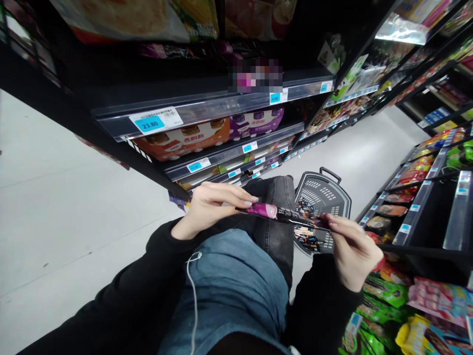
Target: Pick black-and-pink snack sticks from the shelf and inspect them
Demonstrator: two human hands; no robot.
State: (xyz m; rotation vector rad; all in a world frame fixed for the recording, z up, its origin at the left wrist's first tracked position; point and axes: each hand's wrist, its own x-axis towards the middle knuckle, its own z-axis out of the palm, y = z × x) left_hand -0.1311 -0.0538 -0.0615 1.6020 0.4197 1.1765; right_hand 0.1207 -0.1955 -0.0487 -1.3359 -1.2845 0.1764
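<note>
I hold a flat snack packet (283,214), pink-purple at one end and dark with printing along the rest, edge-on above my knees. My left hand (210,204) pinches its pink end with closed fingers. My right hand (351,249) grips the dark end, fingers closed round it. Below the packet stands a dark grey shopping basket (325,195) on the floor, with a few printed packets lying in it. My black sleeves, a blue top and a white earphone cord (192,291) fill the lower middle.
Black store shelves (207,106) run on the left with boxed goods and blue price tags (150,123). More shelves with colourful packets (424,197) stand on the right. A light grey floor aisle (66,197) stretches to the left and ahead.
</note>
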